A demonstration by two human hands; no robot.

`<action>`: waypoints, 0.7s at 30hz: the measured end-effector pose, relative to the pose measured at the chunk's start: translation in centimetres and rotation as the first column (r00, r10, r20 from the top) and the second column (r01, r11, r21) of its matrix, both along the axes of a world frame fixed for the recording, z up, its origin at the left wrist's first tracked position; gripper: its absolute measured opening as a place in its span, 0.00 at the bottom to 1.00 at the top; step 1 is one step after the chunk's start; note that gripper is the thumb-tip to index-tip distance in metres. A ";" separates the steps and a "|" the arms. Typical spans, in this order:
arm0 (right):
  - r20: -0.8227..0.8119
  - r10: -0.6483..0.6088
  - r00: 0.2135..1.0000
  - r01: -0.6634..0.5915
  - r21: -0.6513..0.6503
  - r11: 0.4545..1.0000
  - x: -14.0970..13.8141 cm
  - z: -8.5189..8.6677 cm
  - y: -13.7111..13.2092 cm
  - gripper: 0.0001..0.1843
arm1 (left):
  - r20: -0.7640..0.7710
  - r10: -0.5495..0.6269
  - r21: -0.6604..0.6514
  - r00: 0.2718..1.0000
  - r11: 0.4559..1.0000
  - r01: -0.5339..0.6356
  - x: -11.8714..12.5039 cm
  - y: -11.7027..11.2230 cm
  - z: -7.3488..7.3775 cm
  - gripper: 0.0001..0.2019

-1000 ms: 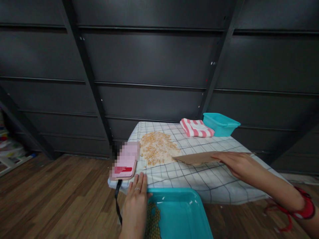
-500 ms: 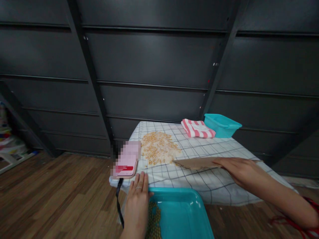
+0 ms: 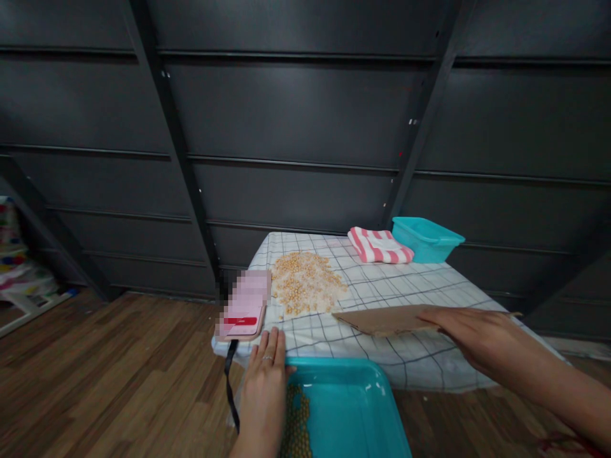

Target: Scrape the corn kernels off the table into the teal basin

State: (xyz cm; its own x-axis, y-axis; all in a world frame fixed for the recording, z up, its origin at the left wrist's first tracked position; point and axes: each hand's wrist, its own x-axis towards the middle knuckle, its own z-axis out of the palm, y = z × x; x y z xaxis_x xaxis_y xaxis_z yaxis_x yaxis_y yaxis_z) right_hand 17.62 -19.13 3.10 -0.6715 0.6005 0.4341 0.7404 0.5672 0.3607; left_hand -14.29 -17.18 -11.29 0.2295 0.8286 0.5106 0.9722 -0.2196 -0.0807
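Note:
My left hand (image 3: 264,388) lies over the left corner of a turquoise tray (image 3: 356,413), its fingers stretched forward onto the table's front edge and its thumb at the tray's rim. Inside the tray, along the left side, are many greenish-yellow beans (image 3: 300,423), partly hidden by the hand. My right hand (image 3: 470,327) is closed on a flat piece of brown cardboard (image 3: 382,318), held low over the table. The cardboard's pointed left end is near a spread pile of yellow beans mixed with white grains (image 3: 308,283).
A checked white cloth (image 3: 382,286) covers the table. A pink phone (image 3: 245,305) with a black strap (image 3: 230,381) lies at its left edge. Toward the back right are a folded red-and-white striped towel (image 3: 380,245) and a turquoise basin (image 3: 424,242). A dark panelled wall (image 3: 296,114) stands behind.
My right hand has moved slightly right and down with the cardboard, whose flat face now shows more. The left hand keeps its place on the tray, and the bean pile looks the same.

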 end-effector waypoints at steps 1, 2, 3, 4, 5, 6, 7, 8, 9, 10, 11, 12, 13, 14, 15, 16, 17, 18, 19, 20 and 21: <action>0.007 -0.011 1.000 0.011 0.016 1.000 -0.1 0.0 0.0 0.27 | 0.002 -0.002 -0.004 1.000 1.000 0.002 0.0 0.0 0.0 0.21; 0.016 -0.018 1.000 0.018 0.037 0.999 -0.2 0.1 0.0 0.26 | 0.004 -0.003 -0.009 1.000 1.000 0.003 0.0 0.0 0.0 0.21; 0.027 -0.027 0.999 0.025 0.055 0.998 -0.4 0.2 0.0 0.25 | 0.006 -0.001 -0.013 1.000 1.000 0.001 0.1 0.0 0.0 0.21; 0.037 -0.029 0.999 0.026 0.071 0.997 -0.7 0.3 -0.1 0.24 | 0.008 0.003 -0.017 1.000 1.000 -0.003 0.1 0.1 0.0 0.21; 0.043 -0.027 0.999 0.023 0.082 0.996 -1.0 0.4 -0.2 0.24 | 0.011 0.007 -0.018 1.000 1.000 -0.007 0.1 0.1 -0.1 0.21; 0.043 -0.022 0.999 0.018 0.086 0.996 -1.3 0.6 -0.3 0.24 | 0.014 0.009 -0.017 1.000 1.000 -0.008 0.1 0.1 -0.1 0.21; 0.040 -0.015 0.999 0.012 0.081 0.997 -1.6 0.7 -0.5 0.24 | 0.019 0.007 -0.013 1.000 1.000 -0.007 0.1 0.1 -0.2 0.22; 0.031 -0.005 0.999 0.003 0.075 0.997 -1.9 0.9 -0.6 0.24 | 0.024 0.004 -0.008 1.000 1.000 -0.003 0.1 0.1 -0.2 0.22; 0.022 0.009 1.000 -0.011 0.069 0.998 -2.1 1.1 -0.8 0.25 | 0.028 -0.003 -0.005 1.000 1.000 0.003 0.1 0.1 -0.1 0.21; 0.013 0.022 1.000 -0.023 0.067 0.998 -2.3 1.2 -0.9 0.25 | 0.027 -0.011 -0.006 1.000 1.000 0.011 0.1 0.1 -0.1 0.21; 0.008 0.027 1.000 -0.028 0.066 0.997 -2.4 1.4 -1.0 0.26 | 0.025 -0.017 -0.011 1.000 1.000 0.018 0.0 0.1 0.0 0.21; 0.009 0.028 1.000 -0.029 0.070 0.997 -2.5 1.5 -1.0 0.26 | 0.024 -0.020 -0.020 1.000 1.000 0.021 -0.1 0.0 0.0 0.21; 0.013 0.026 1.000 -0.027 0.079 0.997 -2.5 1.5 -1.0 0.26 | 0.026 -0.022 -0.029 0.999 0.999 0.023 -0.1 0.0 0.1 0.21; 0.018 0.023 1.000 -0.025 0.088 0.996 -2.6 1.6 -1.1 0.25 | 0.031 -0.025 -0.038 0.999 0.999 0.026 -0.2 0.0 0.2 0.22; 0.024 0.018 1.000 -0.020 0.093 0.996 -2.6 1.6 -1.1 0.25 | 0.038 -0.027 -0.044 0.999 0.999 0.028 -0.2 0.0 0.2 0.22; 0.025 0.014 1.000 -0.017 0.097 0.995 -2.7 1.7 -1.1 0.25 | 0.044 -0.027 -0.045 0.999 0.999 0.029 -0.2 -0.1 0.3 0.23; 0.022 0.010 1.000 -0.012 0.094 0.996 -2.8 1.7 -1.2 0.26 | 0.043 -0.026 -0.044 0.999 0.999 0.028 -0.2 -0.1 0.3 0.23; 0.017 0.009 1.000 -0.011 0.088 0.996 -2.9 1.8 -1.3 0.26 | 0.034 -0.023 -0.040 0.999 0.999 0.024 -0.2 -0.1 0.4 0.22; 0.012 0.010 1.000 -0.011 0.077 0.997 -3.0 1.9 -1.4 0.28 | 0.019 -0.018 -0.034 1.000 0.999 0.019 -0.1 -0.1 0.6 0.22; 0.010 0.012 1.000 -0.013 0.068 0.998 -3.1 2.0 -1.5 0.29 | 0.002 -0.014 -0.030 1.000 0.999 0.014 -0.1 -0.2 0.7 0.21; 0.010 0.015 1.000 -0.016 0.064 0.998 -3.2 2.1 -1.6 0.29 | -0.014 -0.012 -0.024 1.000 1.000 0.012 0.0 -0.2 0.9 0.20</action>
